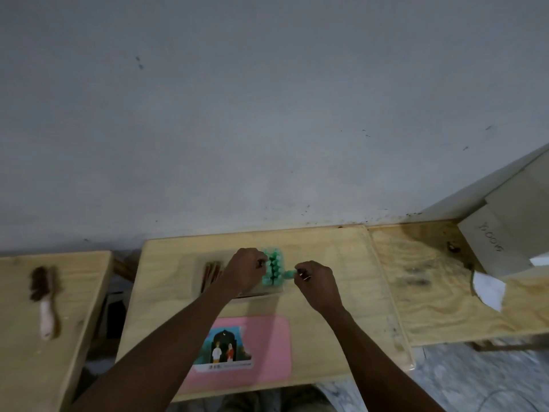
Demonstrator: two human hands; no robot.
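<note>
A cluster of green capped pieces stands upright in a small wooden holder on the middle wooden table. My left hand has curled fingers at the cluster's left side, touching it; what it grips is too blurred to tell. My right hand pinches one green piece just right of the cluster. Several reddish-brown sticks lie left of my left hand, partly hidden by it.
A pink mat with a picture card lies at the table's near edge. A brush lies on the left table. On the right table sit a pale cardboard box and white paper. A grey wall rises behind.
</note>
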